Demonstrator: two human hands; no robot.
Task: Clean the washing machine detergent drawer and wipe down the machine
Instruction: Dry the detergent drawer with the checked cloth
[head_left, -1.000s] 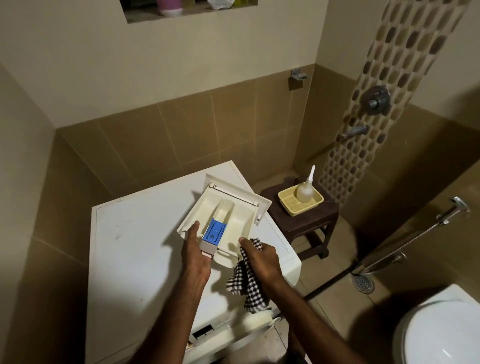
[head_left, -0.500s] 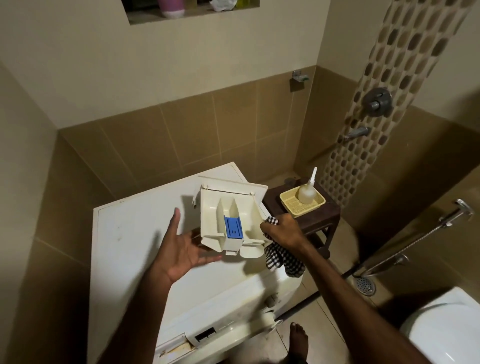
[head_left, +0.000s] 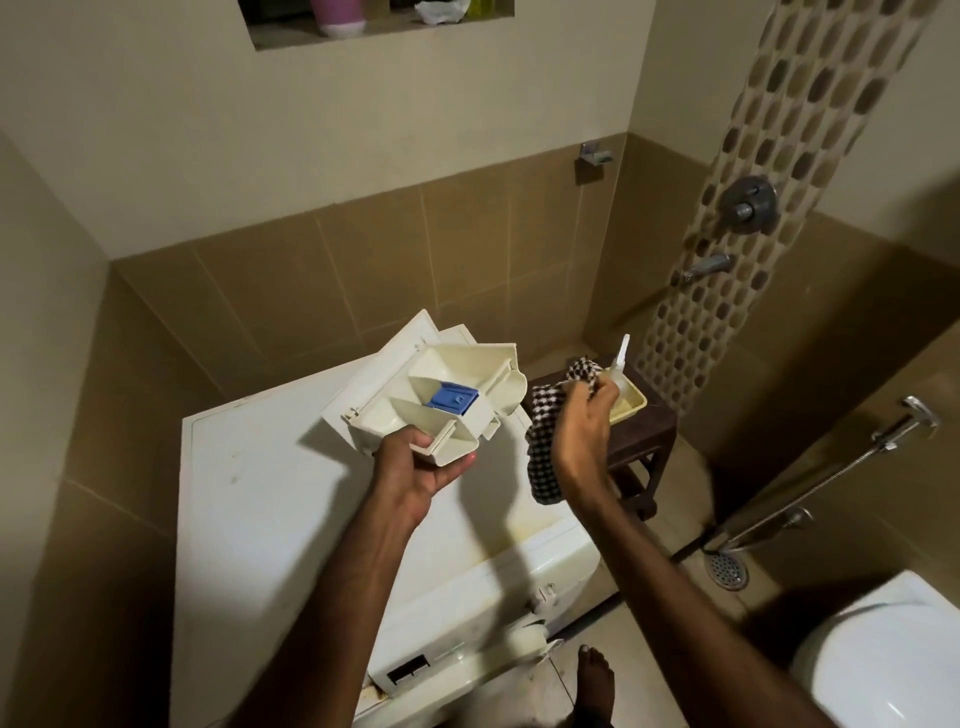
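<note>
The cream detergent drawer (head_left: 441, 395), with a blue insert (head_left: 453, 399) in its middle compartment, is lifted above the white washing machine (head_left: 270, 509). My left hand (head_left: 413, 467) grips the drawer's near corner from below. My right hand (head_left: 582, 421) holds a black-and-white checked cloth (head_left: 544, 447) that hangs down over the machine's right edge. That hand reaches over the stool, its fingers at a small squeeze bottle (head_left: 621, 366). The machine's empty drawer slot (head_left: 408, 670) shows at the front.
A dark wooden stool (head_left: 644, 441) beside the machine carries a yellow tray (head_left: 631, 405) with the bottle. A toilet (head_left: 893, 654), a floor drain (head_left: 727, 569) and a spray hose (head_left: 831, 478) lie to the right. Wall taps (head_left: 748, 205) sit on the mosaic strip. My bare foot (head_left: 595, 680) stands below.
My left hand has closed on the drawer and turned it, taking it over from the right. My right hand let go and moved right with the cloth to the bottle.
</note>
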